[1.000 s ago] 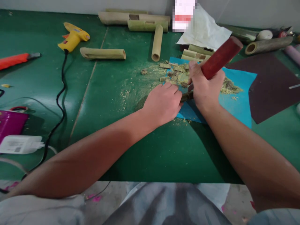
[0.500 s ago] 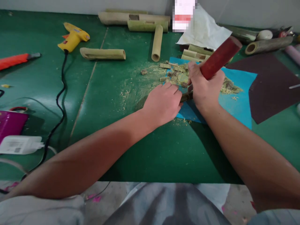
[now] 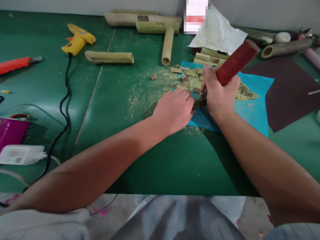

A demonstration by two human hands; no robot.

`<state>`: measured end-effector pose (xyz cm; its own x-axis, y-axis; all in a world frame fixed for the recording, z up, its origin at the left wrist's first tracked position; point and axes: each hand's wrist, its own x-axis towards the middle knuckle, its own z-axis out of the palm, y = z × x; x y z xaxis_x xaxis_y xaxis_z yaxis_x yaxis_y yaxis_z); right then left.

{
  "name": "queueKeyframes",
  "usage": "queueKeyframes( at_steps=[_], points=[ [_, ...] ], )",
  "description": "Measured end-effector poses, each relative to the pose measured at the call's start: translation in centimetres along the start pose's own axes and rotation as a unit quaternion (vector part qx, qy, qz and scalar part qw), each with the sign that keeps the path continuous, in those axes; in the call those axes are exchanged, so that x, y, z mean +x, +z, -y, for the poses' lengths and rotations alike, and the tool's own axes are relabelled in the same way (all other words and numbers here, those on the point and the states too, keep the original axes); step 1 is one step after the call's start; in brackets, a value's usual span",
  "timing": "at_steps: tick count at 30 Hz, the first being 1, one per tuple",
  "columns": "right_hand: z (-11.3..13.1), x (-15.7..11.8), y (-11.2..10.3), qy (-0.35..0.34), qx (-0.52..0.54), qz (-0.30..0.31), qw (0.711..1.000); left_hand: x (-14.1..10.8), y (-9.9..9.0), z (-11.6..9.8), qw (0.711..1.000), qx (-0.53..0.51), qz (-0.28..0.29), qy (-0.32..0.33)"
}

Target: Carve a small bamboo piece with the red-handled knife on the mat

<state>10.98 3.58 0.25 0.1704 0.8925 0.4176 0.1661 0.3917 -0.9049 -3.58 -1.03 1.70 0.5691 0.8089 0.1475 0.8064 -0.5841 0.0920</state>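
My left hand (image 3: 173,110) is closed around a dark bamboo piece (image 3: 198,103) and presses it down at the left edge of a blue sheet (image 3: 250,115). Most of that piece is covered by my fingers. In my right hand (image 3: 221,91) is a tool with a thick red handle (image 3: 237,62), tilted up to the right. Its working end points down at the bamboo, close to my left fingers, and is largely hidden. Bamboo chips and shavings (image 3: 192,83) lie just behind both hands, partly on the blue sheet.
Cut bamboo tubes (image 3: 110,57) lie toward the back of the green table (image 3: 160,166). A yellow glue gun (image 3: 78,38) with a black cord is at left, above a white bottle (image 3: 22,154). Dark brown sheet (image 3: 292,93) and more bamboo (image 3: 287,48) are at right.
The red handle and my right hand have shifted very slightly to the right. My left hand and the bamboo piece stay in place.
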Motion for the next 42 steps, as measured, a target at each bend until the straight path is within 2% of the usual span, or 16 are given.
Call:
queueKeyframes(
  at_steps=[8, 14, 24, 30, 34, 42],
  points=[
    [-0.4, 0.0, 0.1, 0.019, -0.047, 0.001, 0.999, 0.1, 0.1, 0.1, 1.0, 0.01, 0.001, -0.002],
    [-0.4, 0.1, 0.2, -0.006, -0.049, -0.023, 0.998, 0.1, 0.3, 0.1, 1.0, 0.016, 0.002, -0.003],
    [-0.1, 0.0, 0.4, -0.008, -0.052, -0.004, 0.999, 0.2, 0.6, 0.2, 1.0, 0.023, -0.01, -0.001],
    [0.1, 0.3, 0.9, 0.011, -0.102, -0.016, 0.995, 0.2, 0.9, 0.1, 0.998, 0.039, -0.047, 0.005],
    [0.1, 0.4, 1.3, 0.005, -0.129, -0.035, 0.991, 0.2, 0.9, 0.2, 0.998, 0.05, -0.043, 0.005],
    [-0.5, 0.8, 1.7, 0.033, -0.09, -0.024, 0.995, 0.2, 1.3, 0.3, 0.998, 0.038, -0.05, 0.019]
  ],
)
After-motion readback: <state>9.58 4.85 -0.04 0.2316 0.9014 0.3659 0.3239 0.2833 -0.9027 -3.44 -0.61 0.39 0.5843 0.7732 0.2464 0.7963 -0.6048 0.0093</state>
